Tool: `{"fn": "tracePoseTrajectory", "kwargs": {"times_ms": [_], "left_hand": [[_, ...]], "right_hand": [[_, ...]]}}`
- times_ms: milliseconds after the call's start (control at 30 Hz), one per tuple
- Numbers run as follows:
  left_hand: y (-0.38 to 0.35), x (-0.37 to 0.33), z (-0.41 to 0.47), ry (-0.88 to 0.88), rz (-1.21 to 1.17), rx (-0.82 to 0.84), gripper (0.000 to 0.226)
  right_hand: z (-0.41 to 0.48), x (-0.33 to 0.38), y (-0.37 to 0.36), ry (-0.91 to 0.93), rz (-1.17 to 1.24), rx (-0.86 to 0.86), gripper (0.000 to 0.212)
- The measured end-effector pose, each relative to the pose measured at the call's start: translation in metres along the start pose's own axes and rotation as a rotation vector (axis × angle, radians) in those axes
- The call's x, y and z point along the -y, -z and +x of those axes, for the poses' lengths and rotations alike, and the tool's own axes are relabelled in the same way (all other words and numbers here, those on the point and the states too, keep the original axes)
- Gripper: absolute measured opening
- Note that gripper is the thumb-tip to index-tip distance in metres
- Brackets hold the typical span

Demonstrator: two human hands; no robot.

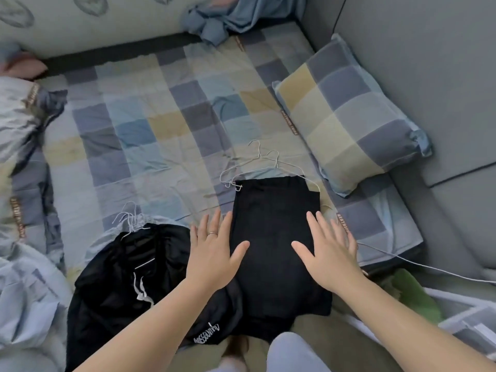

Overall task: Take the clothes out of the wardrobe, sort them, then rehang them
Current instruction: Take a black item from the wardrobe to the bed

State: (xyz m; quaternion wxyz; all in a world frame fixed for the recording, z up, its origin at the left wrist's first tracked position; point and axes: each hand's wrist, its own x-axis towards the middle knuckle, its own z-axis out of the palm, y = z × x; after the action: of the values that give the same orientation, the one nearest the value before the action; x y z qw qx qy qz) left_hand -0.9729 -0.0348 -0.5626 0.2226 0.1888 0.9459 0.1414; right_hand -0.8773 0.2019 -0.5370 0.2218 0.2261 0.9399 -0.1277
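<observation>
A folded black garment (273, 210) lies flat on the checked bed sheet (150, 122) at the near edge. My left hand (214, 248) rests with straight spread fingers on its left edge. My right hand (327, 248) lies flat on its right side, fingers straight. Two thin wire hangers (257, 162) lie on the sheet just beyond the garment's far end. To the left a heap of black clothes (128, 275) with white drawstrings and white lettering sits on more wire hangers (128, 218).
A checked pillow (346, 114) lies at the right against a grey padded wall (429, 63). A rumpled blue quilt (21, 162) fills the left side. Blue cloth (222, 17) is bunched at the far end. A white cable (418, 264) and a white bin (469, 318) are at the right.
</observation>
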Motion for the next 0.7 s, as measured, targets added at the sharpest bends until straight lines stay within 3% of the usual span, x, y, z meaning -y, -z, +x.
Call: {"fn": "tracePoseTrajectory", "kwargs": {"times_ms": [433, 700], "left_hand": [[-0.18, 0.026, 0.186, 0.144, -0.073, 0.135, 0.077], [-0.247, 0.046, 0.289, 0.195, -0.053, 0.093, 0.08]], "right_hand": [[0.238, -0.092, -0.118, -0.094, 0.029, 0.183, 0.074], [0.359, -0.132, -0.171, -0.287, 0.275, 0.19, 0.075]]}}
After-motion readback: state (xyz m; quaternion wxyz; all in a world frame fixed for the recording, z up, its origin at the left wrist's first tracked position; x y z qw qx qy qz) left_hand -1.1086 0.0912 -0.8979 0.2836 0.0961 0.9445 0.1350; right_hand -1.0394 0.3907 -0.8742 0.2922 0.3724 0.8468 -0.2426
